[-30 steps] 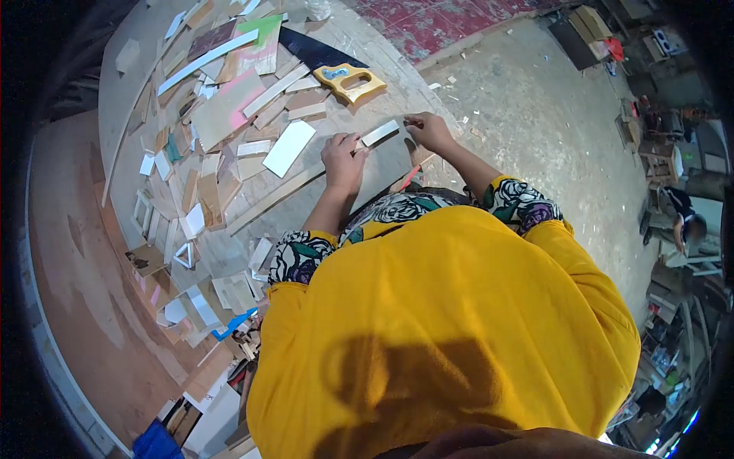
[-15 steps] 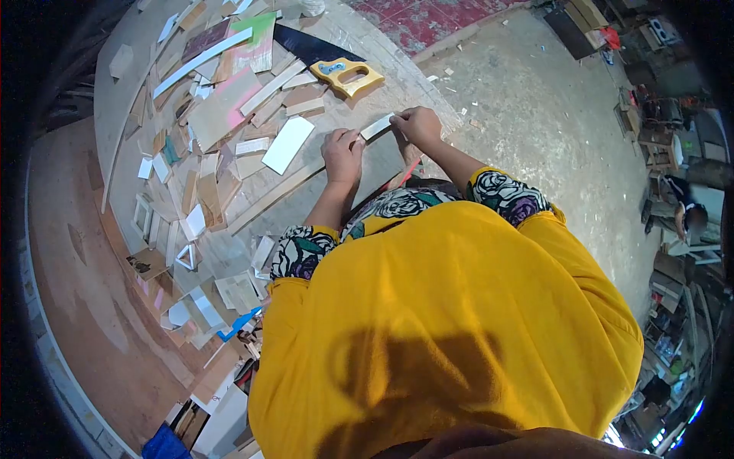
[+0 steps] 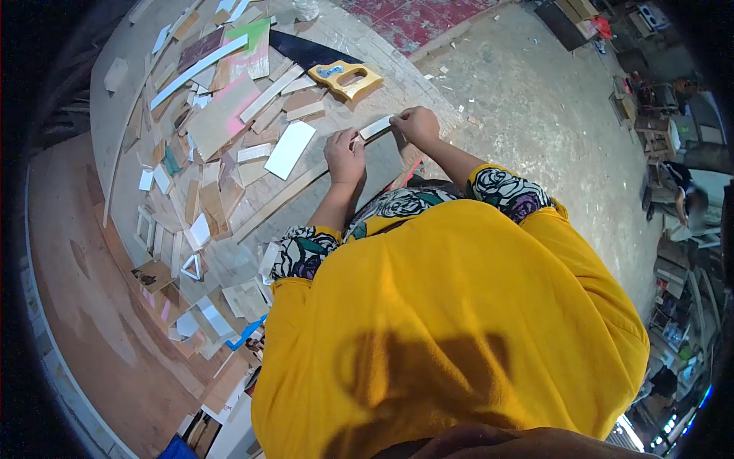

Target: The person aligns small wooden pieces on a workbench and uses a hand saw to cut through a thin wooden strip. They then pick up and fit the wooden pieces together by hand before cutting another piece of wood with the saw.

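Observation:
Between my two hands lies a short white-topped wood strip (image 3: 375,127) near the table's edge. My left hand (image 3: 345,157) has its fingers closed round the strip's left end. The right end is pinched between the thumb and fingers of my right hand (image 3: 417,127). A long thin wood strip (image 3: 283,200) runs from beside my left hand toward the lower left. Left of that hand lies a white board piece (image 3: 290,148). The handsaw with a yellow handle (image 3: 346,78) rests above my hands, its dark blade pointing to the upper left.
Many wood offcuts (image 3: 222,115) cover the left part of the table (image 3: 397,57). A blue tool or clamp (image 3: 246,334) lies at the lower left, by my sleeve. Another person (image 3: 690,200) is at the far right, among stacked wood and tools.
The view has shifted slightly. Both hands keep their grip on the short strip, with hardly any other movement.

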A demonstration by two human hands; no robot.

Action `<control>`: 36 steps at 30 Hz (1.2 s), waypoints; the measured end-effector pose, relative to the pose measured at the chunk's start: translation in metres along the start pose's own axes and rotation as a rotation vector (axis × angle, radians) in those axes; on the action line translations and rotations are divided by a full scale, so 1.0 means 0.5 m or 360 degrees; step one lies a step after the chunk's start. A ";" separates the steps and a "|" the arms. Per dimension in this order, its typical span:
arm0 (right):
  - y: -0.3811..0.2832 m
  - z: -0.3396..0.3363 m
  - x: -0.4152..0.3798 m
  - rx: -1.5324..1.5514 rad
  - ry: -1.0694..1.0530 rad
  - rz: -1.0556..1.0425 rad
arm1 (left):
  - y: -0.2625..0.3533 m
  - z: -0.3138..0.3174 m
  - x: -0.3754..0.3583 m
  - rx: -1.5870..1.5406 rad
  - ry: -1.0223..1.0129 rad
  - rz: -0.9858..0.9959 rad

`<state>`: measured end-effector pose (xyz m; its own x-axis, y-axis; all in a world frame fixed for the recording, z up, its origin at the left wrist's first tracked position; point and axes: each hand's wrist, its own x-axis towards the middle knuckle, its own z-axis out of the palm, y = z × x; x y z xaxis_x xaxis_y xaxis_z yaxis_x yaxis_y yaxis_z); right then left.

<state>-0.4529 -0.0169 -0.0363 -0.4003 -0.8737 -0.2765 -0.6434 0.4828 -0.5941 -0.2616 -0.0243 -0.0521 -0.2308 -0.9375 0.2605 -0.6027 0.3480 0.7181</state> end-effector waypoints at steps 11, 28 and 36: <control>0.005 0.001 0.008 -0.0004 0.0022 -0.0042 | -0.006 0.001 0.001 -0.0076 0.0009 -0.0010; 0.000 -0.010 0.016 0.0047 -0.0094 0.0123 | 0.009 -0.006 0.014 -0.0167 0.0014 -0.0137; 0.004 -0.008 0.021 0.0125 -0.0074 0.0087 | 0.009 -0.003 0.035 -0.0020 -0.0150 -0.0495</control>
<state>-0.4609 -0.0247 -0.0374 -0.4015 -0.8488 -0.3438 -0.5673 0.5253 -0.6342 -0.2673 -0.0394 -0.0433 -0.1070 -0.9937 -0.0334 -0.6460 0.0439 0.7621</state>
